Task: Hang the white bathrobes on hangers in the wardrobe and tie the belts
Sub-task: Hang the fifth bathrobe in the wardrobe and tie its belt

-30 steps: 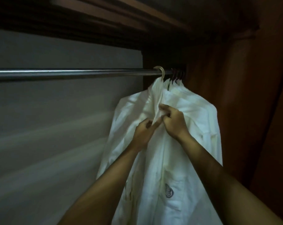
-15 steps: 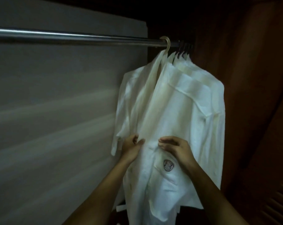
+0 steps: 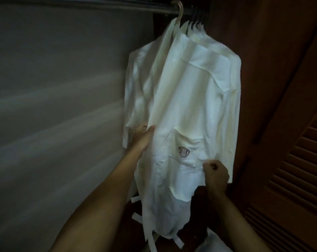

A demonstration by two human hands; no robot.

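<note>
left hand (image 3: 142,136) reaching forward, right hand (image 3: 215,172) fingers curled

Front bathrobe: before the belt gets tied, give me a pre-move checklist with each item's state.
1. Front bathrobe hung from the light hanger hook on the rail: ok.
2. Front panels overlapped: ok.
3. Belt ends hanging loose, untied: not ok.
4. Left hand on the robe's left edge: ok.
5. Right hand pinching fabric below the crest pocket: ok; whether it has the belt, cannot tell.
</note>
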